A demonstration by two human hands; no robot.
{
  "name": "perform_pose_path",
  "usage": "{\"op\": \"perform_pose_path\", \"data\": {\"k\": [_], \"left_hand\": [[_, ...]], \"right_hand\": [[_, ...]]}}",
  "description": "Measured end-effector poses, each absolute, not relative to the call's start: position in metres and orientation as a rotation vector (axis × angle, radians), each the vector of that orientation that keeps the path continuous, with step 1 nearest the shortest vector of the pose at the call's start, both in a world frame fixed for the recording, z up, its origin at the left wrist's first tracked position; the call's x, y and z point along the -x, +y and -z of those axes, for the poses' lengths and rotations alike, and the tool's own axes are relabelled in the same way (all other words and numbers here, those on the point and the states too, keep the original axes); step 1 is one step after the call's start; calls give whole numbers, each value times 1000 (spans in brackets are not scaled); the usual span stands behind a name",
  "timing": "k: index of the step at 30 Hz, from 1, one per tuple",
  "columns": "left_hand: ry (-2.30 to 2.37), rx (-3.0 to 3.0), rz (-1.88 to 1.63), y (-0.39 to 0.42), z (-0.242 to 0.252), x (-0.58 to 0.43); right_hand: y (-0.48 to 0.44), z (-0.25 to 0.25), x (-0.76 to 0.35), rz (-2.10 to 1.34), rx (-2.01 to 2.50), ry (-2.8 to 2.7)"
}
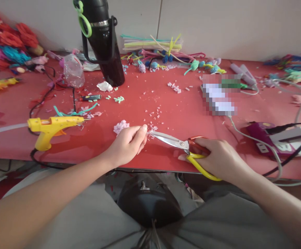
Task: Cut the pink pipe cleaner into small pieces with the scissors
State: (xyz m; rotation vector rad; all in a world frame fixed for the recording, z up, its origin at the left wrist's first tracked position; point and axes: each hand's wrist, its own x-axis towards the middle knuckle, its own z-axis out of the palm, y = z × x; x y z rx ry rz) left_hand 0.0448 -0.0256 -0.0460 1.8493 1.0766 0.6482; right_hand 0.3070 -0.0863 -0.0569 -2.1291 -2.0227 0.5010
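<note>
My right hand (221, 155) grips a pair of scissors (170, 139) by its red and yellow handles, with the blades pointing left. Just past the blade tips is my left hand (128, 143), thumb and fingers pinched together on something too small to make out. A small pile of pale pink fuzzy pieces (120, 126) lies directly behind the left hand. Tiny pink clippings (154, 116) are scattered on the red tabletop (145, 95) beyond the blades. The scissor tips almost reach the left fingertips.
A yellow glue gun (53, 126) lies at left, its cord over the table edge. Behind stand a black tumbler (109, 52) and a clear plastic bottle (74, 71). Pipe cleaners (150, 44) lie along the wall. Cables and a purple box (263, 138) occupy the right.
</note>
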Motion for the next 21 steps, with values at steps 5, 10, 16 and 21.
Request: {"op": "perform_pose_path", "data": {"k": [5, 10, 16, 21], "left_hand": [[1075, -1869, -641, -24, 47, -47], [1109, -1924, -595, -24, 31, -40], [1502, -2119, -356, -6, 8, 0], [1773, -2111, -135, 13, 10, 13]], "right_hand": [[-85, 57, -308, -521, 2153, -1969], [-86, 59, -310, -565, 2153, -1912], [-85, 62, -311, -534, 2114, -1942], [-85, 63, -312, -515, 2120, -1959]]}}
